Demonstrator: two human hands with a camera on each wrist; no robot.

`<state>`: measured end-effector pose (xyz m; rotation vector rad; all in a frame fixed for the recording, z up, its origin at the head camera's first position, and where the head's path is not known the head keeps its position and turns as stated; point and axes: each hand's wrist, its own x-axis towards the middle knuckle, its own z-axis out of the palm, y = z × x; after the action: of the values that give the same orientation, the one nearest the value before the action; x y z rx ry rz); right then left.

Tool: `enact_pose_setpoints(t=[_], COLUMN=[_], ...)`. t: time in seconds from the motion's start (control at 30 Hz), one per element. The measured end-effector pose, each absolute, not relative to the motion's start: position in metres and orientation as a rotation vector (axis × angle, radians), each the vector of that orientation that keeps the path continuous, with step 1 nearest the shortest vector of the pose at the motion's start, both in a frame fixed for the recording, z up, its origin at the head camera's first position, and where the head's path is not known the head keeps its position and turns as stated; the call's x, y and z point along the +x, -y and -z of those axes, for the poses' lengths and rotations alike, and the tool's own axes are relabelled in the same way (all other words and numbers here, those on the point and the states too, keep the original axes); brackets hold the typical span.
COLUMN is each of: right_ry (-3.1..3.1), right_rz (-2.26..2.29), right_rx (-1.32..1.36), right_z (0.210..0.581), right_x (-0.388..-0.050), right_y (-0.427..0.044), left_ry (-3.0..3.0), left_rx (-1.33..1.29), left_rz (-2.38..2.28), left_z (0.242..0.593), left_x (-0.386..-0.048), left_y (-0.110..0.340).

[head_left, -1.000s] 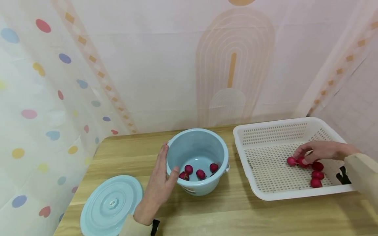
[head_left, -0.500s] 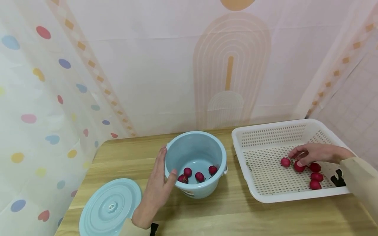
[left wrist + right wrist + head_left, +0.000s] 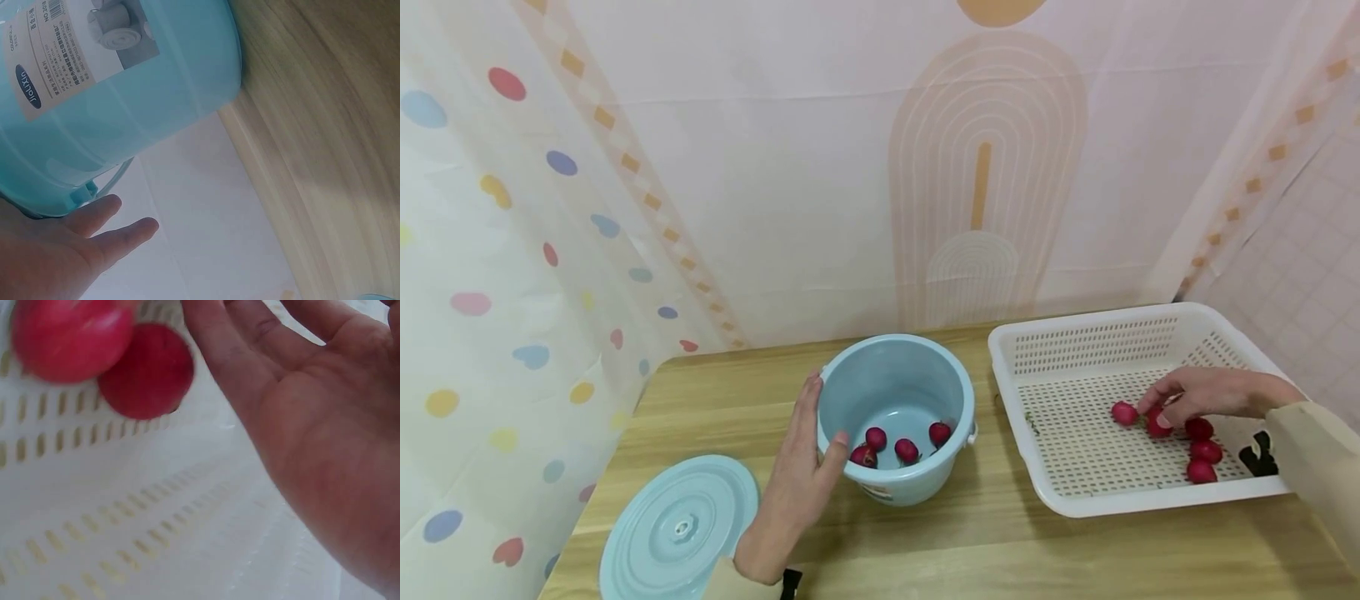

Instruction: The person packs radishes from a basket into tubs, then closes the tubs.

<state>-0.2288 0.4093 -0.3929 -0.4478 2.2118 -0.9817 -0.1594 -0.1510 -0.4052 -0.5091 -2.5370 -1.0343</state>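
Note:
A light blue bucket [image 3: 917, 487] stands on the table with several red radishes [image 3: 906, 451] inside. My left hand [image 3: 801, 475] rests against its left side, thumb near the rim. In the left wrist view, two straight fingertips extend past the bucket's [image 3: 144, 100] handle mount. My right hand [image 3: 1213, 392] reaches into a white perforated basket [image 3: 1120, 503] and pinches a radish [image 3: 1157, 423] between thumb and fingers. Another radish [image 3: 1124, 412] lies just left of the fingertips. Several more lie below the hand. The right wrist view shows radishes [image 3: 147, 372] beside the hand; its fingertips are cut off.
A light blue lid [image 3: 677, 525] lies flat on the wooden table [image 3: 925, 558], left of the bucket. Patterned curtains [image 3: 790, 208] hang behind the table and on its left side. The basket stands to the right of the bucket.
One radish has come apart from the others, to the left in the basket. The right fingers spread, then drew in around another radish. The left hand stays at the bucket; the view shifts slightly.

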Motion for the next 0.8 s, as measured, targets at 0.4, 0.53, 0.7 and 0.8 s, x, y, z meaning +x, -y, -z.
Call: enact_pose_setpoints(t=[0.4, 0.53, 0.7, 0.8], right_ry=[-2.431, -2.463, -2.484, -2.507], right_rz=[0.971, 1.021, 1.089, 1.118], right_rx=[-0.576, -0.596, -0.666, -0.674], right_z=[0.365, 0.355, 0.344, 0.336], right_x=[-0.227, -0.225, -0.221, -0.217], right_y=[-0.405, -0.404, -0.405, -0.403], left_ry=[2.540, 2.543, 2.549, 2.541], left_rx=[-0.500, -0.500, -0.502, -0.504], left_rz=[1.029, 1.035, 1.041, 1.047], left_z=[0.405, 0.405, 0.404, 0.404], left_x=[-0.158, -0.159, -0.161, -0.162], left_y=[0.148, 0.144, 0.138, 0.135])
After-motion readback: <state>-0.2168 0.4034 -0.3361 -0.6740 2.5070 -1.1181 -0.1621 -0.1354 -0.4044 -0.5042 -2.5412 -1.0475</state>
